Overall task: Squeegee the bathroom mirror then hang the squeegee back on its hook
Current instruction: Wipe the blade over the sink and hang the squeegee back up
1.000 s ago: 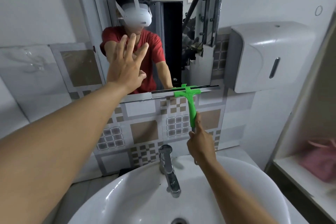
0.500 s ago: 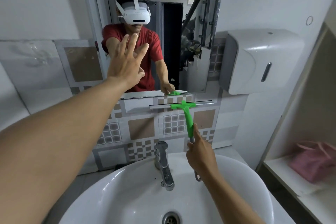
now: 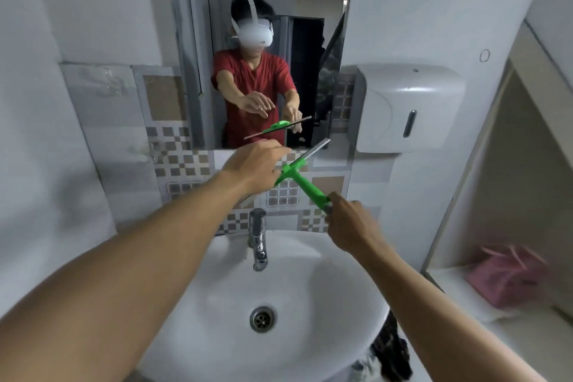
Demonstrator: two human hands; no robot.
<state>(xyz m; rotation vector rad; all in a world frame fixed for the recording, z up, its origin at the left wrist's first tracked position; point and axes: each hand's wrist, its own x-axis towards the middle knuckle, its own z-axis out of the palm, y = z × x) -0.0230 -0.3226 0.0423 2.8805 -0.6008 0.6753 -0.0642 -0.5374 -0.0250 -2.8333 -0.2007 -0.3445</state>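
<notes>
I logged one view: head camera | faced forward and down | close over sink [image 3: 217,304] | mirror [image 3: 273,49] far, centre | both forearms entered near.

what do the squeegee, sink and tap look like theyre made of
Squeegee: bright green handle and crossbar look like matte moulded plastic; the pale grey strip along its blade edge could be metal or rubber, too blurred to tell.
Sink: white with a smooth, softly shiny surface, probably glazed ceramic.
Tap: silvery with mirror-like reflections, likely chrome-plated metal.
</notes>
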